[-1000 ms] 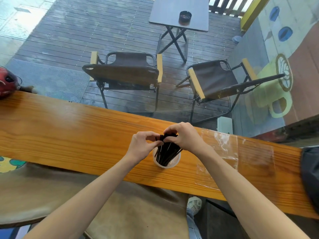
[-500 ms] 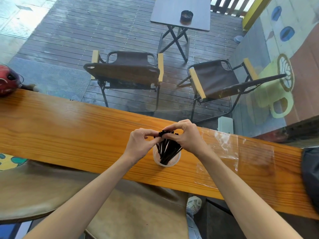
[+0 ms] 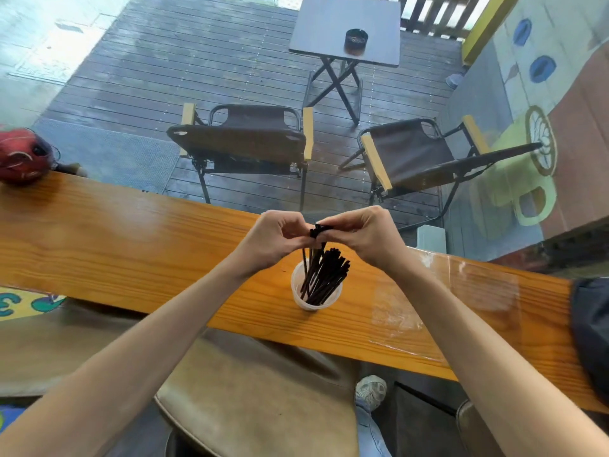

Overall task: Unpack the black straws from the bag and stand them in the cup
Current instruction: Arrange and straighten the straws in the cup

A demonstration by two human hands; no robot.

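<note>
A translucent white cup (image 3: 301, 300) stands on the orange wooden counter (image 3: 131, 255), with a bunch of black straws (image 3: 328, 275) leaning in it. Above the cup, my left hand (image 3: 275, 240) and my right hand (image 3: 365, 234) meet and pinch the top ends of a few raised black straws (image 3: 317, 233), whose lower ends still reach into the cup. The clear plastic bag (image 3: 445, 301) lies flat on the counter to the right of the cup.
A red helmet (image 3: 21, 156) sits at the counter's far left. A dark bag (image 3: 593, 331) lies at the right end. Beyond the glass are two folding chairs (image 3: 244, 140) and a small table with an ashtray (image 3: 356, 41). A stool seat (image 3: 257, 397) is below.
Both hands have risen above the cup, lifting a few straws by their tops, while the rest of the bunch stays leaning in the cup.
</note>
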